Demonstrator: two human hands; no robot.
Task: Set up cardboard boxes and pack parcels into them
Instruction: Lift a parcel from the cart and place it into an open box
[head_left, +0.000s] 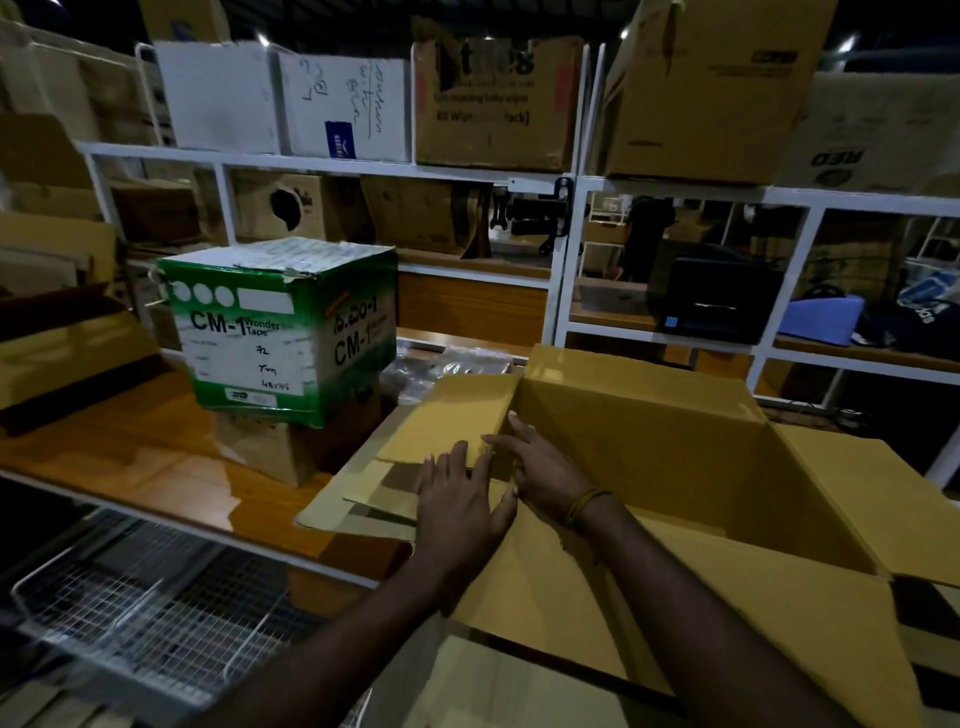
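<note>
large open brown cardboard box (649, 415) sits on the wooden worktable (130, 457), right of centre, top open, all four flaps folded outward. inside of the box is dim; contents cannot be made out.

both hands meet at the box's left near corner. left hand (460, 501) lies flat, fingers straight and spread, palm down on the left side flap (447, 421) where it joins the box wall. right hand (540, 467) reaches across beside it, fingers extended and loosely spread, tips touching the inner edge of the same corner; a thin yellow band (584, 504) on that wrist. neither hand is clenched and neither wraps around anything, both just press on cardboard. thumbs almost touching.

flat brown cardboard sheets (358, 499) lie under the left flap, overlapping the table edge.

left of the box: green and white printed carton marked "cm-1 wonder tape" (280, 332), stacked on a smaller plain brown carton (280, 452). between carton and open box, some clear plastic bags (441, 369), contents unclear.

behind: white metal shelving (563, 260) loaded with brown and white cartons. a black printer-like device (711, 301) on the right shelf. below the table at left, a wire mesh basket (130, 623).
</note>
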